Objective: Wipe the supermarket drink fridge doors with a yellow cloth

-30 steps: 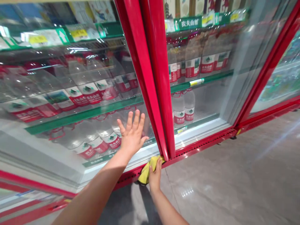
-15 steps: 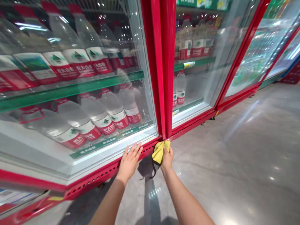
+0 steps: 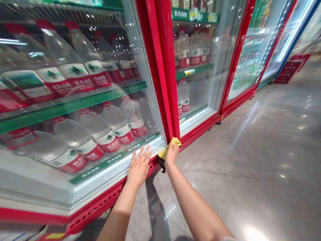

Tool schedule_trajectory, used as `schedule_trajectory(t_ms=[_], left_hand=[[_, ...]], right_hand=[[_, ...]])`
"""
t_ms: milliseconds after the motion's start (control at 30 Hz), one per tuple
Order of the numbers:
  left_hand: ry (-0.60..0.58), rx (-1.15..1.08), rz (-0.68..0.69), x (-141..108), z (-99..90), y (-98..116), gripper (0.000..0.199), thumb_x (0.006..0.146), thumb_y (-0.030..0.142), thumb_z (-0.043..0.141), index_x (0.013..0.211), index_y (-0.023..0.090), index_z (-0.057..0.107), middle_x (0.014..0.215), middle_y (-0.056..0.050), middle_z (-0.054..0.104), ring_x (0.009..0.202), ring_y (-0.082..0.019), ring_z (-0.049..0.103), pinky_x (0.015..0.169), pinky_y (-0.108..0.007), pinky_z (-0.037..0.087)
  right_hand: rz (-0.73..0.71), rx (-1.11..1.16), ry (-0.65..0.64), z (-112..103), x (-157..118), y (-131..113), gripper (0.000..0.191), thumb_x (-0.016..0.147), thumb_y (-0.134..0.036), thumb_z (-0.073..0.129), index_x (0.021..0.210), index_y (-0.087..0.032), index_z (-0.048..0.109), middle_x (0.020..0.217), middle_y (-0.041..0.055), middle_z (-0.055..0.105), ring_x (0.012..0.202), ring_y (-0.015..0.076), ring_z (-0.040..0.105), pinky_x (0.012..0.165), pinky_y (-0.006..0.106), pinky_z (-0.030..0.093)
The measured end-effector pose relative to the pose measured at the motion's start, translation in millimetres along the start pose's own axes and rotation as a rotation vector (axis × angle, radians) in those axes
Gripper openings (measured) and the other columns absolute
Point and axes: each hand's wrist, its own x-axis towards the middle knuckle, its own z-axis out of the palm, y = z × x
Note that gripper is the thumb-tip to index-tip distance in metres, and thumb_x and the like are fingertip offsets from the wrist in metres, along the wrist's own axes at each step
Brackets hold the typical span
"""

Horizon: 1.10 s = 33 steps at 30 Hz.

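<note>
My right hand (image 3: 172,152) grips a yellow cloth (image 3: 163,153) with a dark edge. It holds the cloth at the foot of the red upright frame (image 3: 164,70) between two glass-door fridges. My left hand (image 3: 138,166) lies with fingers spread at the lower edge of the left fridge's glass door (image 3: 110,182), palm down; whether the palm presses on it is hard to tell. Behind that glass, large water bottles (image 3: 122,129) with red and white labels stand on two levels, split by a green shelf edge (image 3: 75,106).
A second fridge (image 3: 198,77) with smaller bottles adjoins on the right, and more lit coolers (image 3: 248,60) follow. Below runs a perforated red base strip (image 3: 96,204). Polished grey floor (image 3: 250,160) spreads to the right. A red stack (image 3: 288,70) stands far off.
My right hand and the cloth have moved up against the foot of the red upright. My left hand stays spread, a little higher on the door's edge. The view has turned rightward.
</note>
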Motion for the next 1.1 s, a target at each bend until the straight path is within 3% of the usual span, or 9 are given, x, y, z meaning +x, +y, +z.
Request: schedule_trajectory(t_ms=[100,200,500,667,767,867,933,1000,1100], left_hand=[[0.013,-0.003,0.005,0.9,-1.6,-3.2,0.059,0.089,0.012,0.046,0.147,0.022,0.052,0.162,-0.004,0.034,0.152,-0.028,0.030,0.125,-0.057,0.022],[0.039,-0.010,0.003,-0.3,-2.2,-8.0,0.056,0.091,0.012,0.044,0.145,0.023,0.053,0.161,-0.004,0.036,0.152,-0.029,0.030,0.124,-0.059,0.021],[0.022,-0.040,0.070,-7.9,0.9,-11.3,0.051,0.092,0.012,0.045,0.140,0.024,0.060,0.158,-0.008,0.041,0.151,-0.030,0.031,0.122,-0.060,0.028],[0.064,-0.053,0.075,-10.3,-4.1,-18.8,0.051,0.091,0.008,0.044,0.136,0.023,0.062,0.156,-0.009,0.045,0.150,-0.029,0.032,0.122,-0.060,0.028],[0.085,-0.044,0.064,-13.5,-8.9,-23.1,0.049,0.092,0.009,0.044,0.136,0.021,0.063,0.156,-0.011,0.043,0.151,-0.030,0.031,0.122,-0.061,0.027],[0.088,-0.037,0.057,-19.2,-14.7,-26.0,0.048,0.092,0.010,0.044,0.135,0.021,0.063,0.157,-0.010,0.043,0.151,-0.029,0.029,0.123,-0.062,0.024],[0.092,-0.029,0.054,-24.4,-17.8,-27.9,0.047,0.092,0.011,0.045,0.133,0.022,0.064,0.156,-0.010,0.043,0.152,-0.029,0.029,0.123,-0.062,0.024],[0.099,-0.022,0.050,-30.2,-19.5,-30.3,0.046,0.092,0.011,0.045,0.132,0.023,0.065,0.156,-0.009,0.043,0.152,-0.028,0.028,0.123,-0.061,0.024],[0.118,-0.015,0.054,-38.4,-19.1,-35.2,0.045,0.093,0.012,0.046,0.132,0.023,0.065,0.156,-0.009,0.044,0.151,-0.029,0.029,0.123,-0.061,0.024]], right_hand=[[0.019,-0.024,0.028,11.0,8.9,-17.8,0.055,0.094,-0.032,0.037,0.144,-0.016,0.051,0.149,0.0179,0.047,0.138,0.0314,0.043,0.112,0.051,0.033],[-0.009,-0.014,0.025,12.8,13.6,-21.2,0.059,0.091,-0.029,0.042,0.149,-0.020,0.047,0.153,0.0142,0.044,0.142,0.0290,0.040,0.115,0.049,0.031],[0.077,0.030,0.087,-18.1,-13.8,28.7,0.062,0.076,-0.021,0.048,0.137,-0.013,0.056,0.129,0.0146,0.064,0.120,0.0261,0.058,0.106,0.044,0.044],[0.003,0.000,0.107,-41.4,-23.9,6.7,0.041,0.073,-0.018,0.051,0.111,-0.017,0.065,0.106,0.0086,0.067,0.102,0.0250,0.061,0.097,0.042,0.048],[-0.078,-0.012,0.070,-34.7,-23.0,-19.8,0.027,0.072,-0.014,0.054,0.094,-0.021,0.067,0.100,0.0065,0.063,0.106,0.0261,0.058,0.102,0.045,0.044],[-0.228,-0.072,-0.032,-11.9,-21.7,-41.2,0.039,0.081,-0.014,0.053,0.116,-0.023,0.067,0.125,0.0103,0.058,0.125,0.0266,0.051,0.110,0.046,0.038],[-0.359,-0.158,-0.147,4.0,-26.8,-43.3,0.051,0.089,-0.018,0.050,0.140,-0.022,0.055,0.147,0.0141,0.046,0.142,0.0274,0.037,0.116,0.048,0.033],[-0.433,-0.236,-0.249,15.4,-37.8,-32.9,0.059,0.095,-0.022,0.046,0.153,-0.020,0.039,0.159,0.0153,0.034,0.152,0.0288,0.020,0.120,0.053,0.026],[-0.400,-0.280,-0.313,23.3,-58.4,-4.6,0.060,0.098,-0.022,0.041,0.157,-0.025,0.033,0.163,0.0125,0.032,0.156,0.0300,0.009,0.120,0.062,0.020]])
